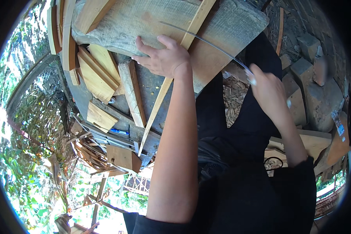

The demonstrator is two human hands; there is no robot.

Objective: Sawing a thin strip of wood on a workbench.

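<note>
A long pale wooden strip [155, 105] lies diagonally across a broad weathered board [232, 25]. My left hand [163, 58] rests over the strip and board, fingers spread apart. My right hand [267, 89] is closed on one end of a long, thin metal blade [206, 41], whose far part reaches over the strip onto the board, just above my left hand; whether it is a ruler or a saw is unclear.
Cut wood pieces [97, 74] and a blue pen-like item [119, 131] lie on the dark bench at left. Offcuts [93, 152] pile below. Stone-like blocks [319, 101] stand at right. My dark-clothed legs flank wood shavings [234, 103]; foliage shows at left.
</note>
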